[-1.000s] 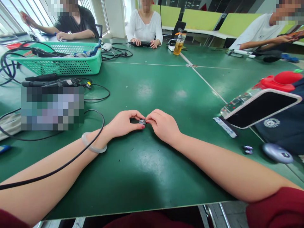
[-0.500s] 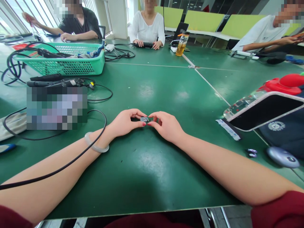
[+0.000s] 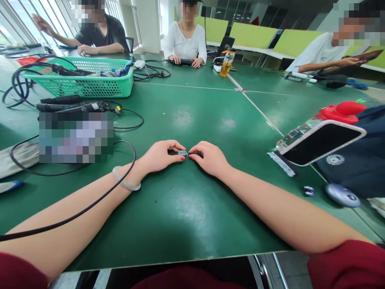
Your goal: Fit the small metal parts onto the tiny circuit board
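Just above the table's middle, my left hand [image 3: 161, 155] pinches a small flat rectangular piece [image 3: 182, 153], dark with a pale pattern like a small circuit board, between thumb and fingers. My right hand [image 3: 210, 157] faces it from the right, thumb and fingertips closed together. A thin dark bit [image 3: 188, 154] shows between the patterned piece and my right fingertips; its kind is too small to tell. A pale bangle [image 3: 132, 185] circles my left wrist, and a black cable [image 3: 90, 208] crosses over that forearm.
On the green table [image 3: 192, 224] stand a green basket [image 3: 90, 86] of cables, black gear [image 3: 72, 106] and a pixelated item [image 3: 75, 138] to the left. A propped phone [image 3: 325, 142], a red-topped bottle [image 3: 339, 112] and a mouse [image 3: 343, 195] are at right. Several people sit across.
My right thumb and fingers have closed from a loose gap to a pinch at the patterned piece's right end. The view has turned slightly right.
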### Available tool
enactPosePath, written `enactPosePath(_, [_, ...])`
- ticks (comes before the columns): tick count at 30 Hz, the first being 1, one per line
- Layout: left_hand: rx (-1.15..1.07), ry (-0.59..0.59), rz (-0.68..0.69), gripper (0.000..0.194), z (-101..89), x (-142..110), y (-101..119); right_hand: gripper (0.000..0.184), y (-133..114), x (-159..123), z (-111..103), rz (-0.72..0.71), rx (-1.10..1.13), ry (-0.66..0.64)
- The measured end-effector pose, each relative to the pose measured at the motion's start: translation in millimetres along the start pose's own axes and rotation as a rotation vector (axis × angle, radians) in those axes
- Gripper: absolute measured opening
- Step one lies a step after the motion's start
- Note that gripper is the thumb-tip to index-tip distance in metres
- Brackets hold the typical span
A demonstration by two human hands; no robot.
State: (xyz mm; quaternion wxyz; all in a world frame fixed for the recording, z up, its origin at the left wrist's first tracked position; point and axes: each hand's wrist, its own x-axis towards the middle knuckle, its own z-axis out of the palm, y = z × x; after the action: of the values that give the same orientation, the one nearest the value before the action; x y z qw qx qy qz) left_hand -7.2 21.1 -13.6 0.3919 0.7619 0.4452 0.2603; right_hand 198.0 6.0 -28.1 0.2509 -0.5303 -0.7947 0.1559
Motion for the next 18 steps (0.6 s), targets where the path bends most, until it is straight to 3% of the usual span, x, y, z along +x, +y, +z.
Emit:
enactPosePath(7, [0.029, -0.020, -0.005, 0.032, -0.4, 2.2, -3.9, 0.013, -5.1, 3.9, 6.1, -0.139, -0.083, -0.009])
enactPosePath(13, [0.055, 0.001, -0.011, 0.032, -1.9, 2.1, 0.1, 0.013, -6.8, 6.3, 5.1, -0.161, -0.115, -0.021])
enactPosePath(18, [-0.081, 0.033, -0.001, 0.038, -2.7, 4.2, 0.2, 0.014, -8.0, 7.4, 4.6, -0.153, -0.133, -0.041])
